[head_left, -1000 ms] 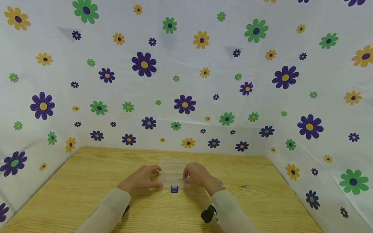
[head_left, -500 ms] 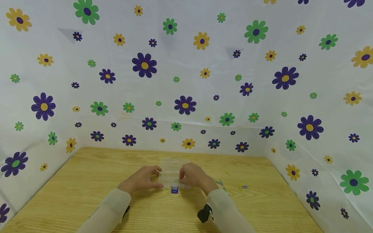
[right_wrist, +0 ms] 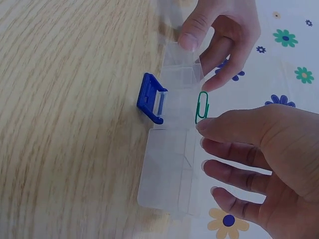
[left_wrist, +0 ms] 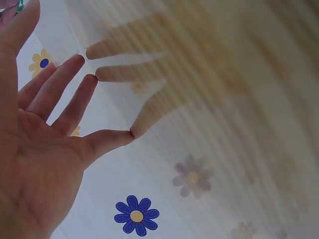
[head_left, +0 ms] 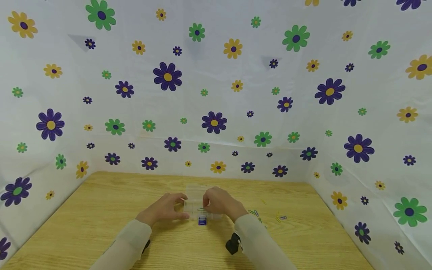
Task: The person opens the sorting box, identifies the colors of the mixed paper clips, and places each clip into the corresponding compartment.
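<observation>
A clear plastic box with its lid raised stands mid-table, a blue latch at its front. My left hand holds the box's left end, thumb at the front corner and fingers toward the back. In the left wrist view, several fingertips of the left hand meet their own reflections on the tabletop. A green paper clip is pinched between thumb and forefinger of my right hand, over the box's compartments; the remaining fingers are spread behind. The forefinger is mostly hidden behind the thumb in that view.
On the wooden table, right of the box, lie several loose paper clips: green ones, a blue-and-white one, and yellow ones. White flower-patterned sheeting encloses the table's back and sides.
My right hand has moved left over the box with the green paper clip, uncovering loose clips beside the wrist. My left hand keeps its place at the box's left end.
</observation>
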`<state>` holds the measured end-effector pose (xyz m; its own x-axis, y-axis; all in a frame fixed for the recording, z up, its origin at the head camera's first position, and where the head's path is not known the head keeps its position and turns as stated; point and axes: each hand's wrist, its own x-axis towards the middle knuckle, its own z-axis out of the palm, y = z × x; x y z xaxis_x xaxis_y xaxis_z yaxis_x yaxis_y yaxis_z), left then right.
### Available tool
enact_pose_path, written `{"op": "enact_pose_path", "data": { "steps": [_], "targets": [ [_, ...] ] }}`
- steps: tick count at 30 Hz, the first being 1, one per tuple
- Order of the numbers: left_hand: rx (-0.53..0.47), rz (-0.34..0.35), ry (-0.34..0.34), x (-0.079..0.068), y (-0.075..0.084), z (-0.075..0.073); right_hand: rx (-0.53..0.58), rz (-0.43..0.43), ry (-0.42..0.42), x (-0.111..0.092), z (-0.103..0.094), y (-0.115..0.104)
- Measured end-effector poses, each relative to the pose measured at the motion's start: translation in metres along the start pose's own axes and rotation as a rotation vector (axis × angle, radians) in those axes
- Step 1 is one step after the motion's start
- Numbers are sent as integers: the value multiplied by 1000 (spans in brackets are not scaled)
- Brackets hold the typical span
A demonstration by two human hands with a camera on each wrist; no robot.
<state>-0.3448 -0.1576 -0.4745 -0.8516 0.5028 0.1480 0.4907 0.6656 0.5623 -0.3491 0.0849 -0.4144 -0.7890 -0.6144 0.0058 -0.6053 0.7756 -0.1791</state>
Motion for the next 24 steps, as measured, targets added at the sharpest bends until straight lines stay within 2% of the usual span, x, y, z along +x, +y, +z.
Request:
{"op": "enact_pose_path", "data": {
  "steps": [9, 16, 24],
  "targets": [
    [1, -24, 2, -2, 2, 0, 28, 14, -3, 5, 8, 1],
    [-5, -39, -4, -2, 1, 0, 48, -19, 2, 6, 11, 1],
    [2, -45, 1, -1, 2, 1, 215, -89, 39, -4, 8, 12]
  ]
}}
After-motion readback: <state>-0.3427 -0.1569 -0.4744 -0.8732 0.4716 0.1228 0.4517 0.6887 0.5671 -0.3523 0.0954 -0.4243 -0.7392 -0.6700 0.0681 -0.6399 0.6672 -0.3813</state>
